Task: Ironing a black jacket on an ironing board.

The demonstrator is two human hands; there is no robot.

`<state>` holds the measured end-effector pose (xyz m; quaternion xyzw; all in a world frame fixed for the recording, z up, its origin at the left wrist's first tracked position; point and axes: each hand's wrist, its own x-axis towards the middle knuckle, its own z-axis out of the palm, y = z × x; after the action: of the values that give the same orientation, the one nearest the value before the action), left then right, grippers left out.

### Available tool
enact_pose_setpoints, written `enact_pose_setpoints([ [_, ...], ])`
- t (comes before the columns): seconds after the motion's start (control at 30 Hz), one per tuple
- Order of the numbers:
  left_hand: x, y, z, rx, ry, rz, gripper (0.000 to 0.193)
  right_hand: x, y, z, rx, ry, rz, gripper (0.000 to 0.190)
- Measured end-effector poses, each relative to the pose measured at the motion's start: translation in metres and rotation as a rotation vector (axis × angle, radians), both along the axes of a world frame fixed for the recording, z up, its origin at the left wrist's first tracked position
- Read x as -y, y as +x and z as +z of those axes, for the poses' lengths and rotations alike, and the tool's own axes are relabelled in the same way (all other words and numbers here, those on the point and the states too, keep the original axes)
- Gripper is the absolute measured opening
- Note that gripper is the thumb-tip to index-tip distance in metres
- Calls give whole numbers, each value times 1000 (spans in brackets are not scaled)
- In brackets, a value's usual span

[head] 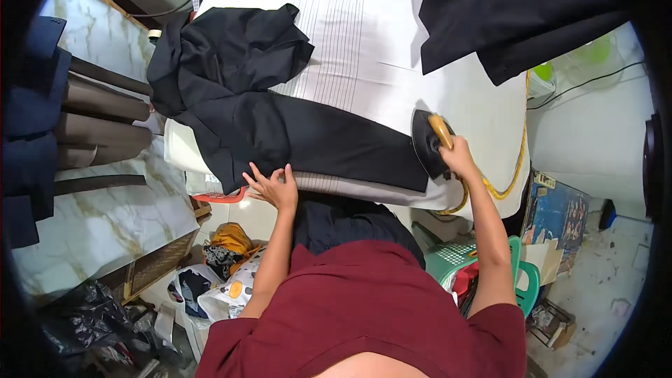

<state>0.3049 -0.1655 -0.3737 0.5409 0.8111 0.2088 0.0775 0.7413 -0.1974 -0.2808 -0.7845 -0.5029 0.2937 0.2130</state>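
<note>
A black garment [341, 142] lies across the white padded ironing surface [388, 79]. One long tapering part, a sleeve or a leg, is laid flat to the right, while the rest is bunched at the left. My right hand [459, 158] grips the wooden handle of a dark clothes iron [431, 147]. The iron is at the narrow right end of the flat part, overlapping its edge; whether it presses down cannot be told. My left hand [273, 187] is at the garment's near edge, fingers spread, touching the cloth.
A yellow cord [504, 195] runs from the iron along the surface's right side. More dark cloth [509, 10] lies at the far right. Dark garments [31, 126] lie on the marble-patterned surface [105, 226] at left. A green plastic chair [451, 257] and stuffed bags [197, 291] stand below.
</note>
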Motion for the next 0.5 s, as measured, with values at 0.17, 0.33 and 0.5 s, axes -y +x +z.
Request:
enact_pose_setpoints([
  [0.17, 12, -3, -6, -20, 88, -63, 30, 21, -31, 8, 91, -227, 280, 19],
  [0.33, 10, 0, -10, 33, 83, 48, 28, 4, -66, 10, 91, -231, 325, 21],
  [0.5, 8, -1, -6, 25, 102, 15, 29, -23, -102, 11, 162, -256, 430, 23],
])
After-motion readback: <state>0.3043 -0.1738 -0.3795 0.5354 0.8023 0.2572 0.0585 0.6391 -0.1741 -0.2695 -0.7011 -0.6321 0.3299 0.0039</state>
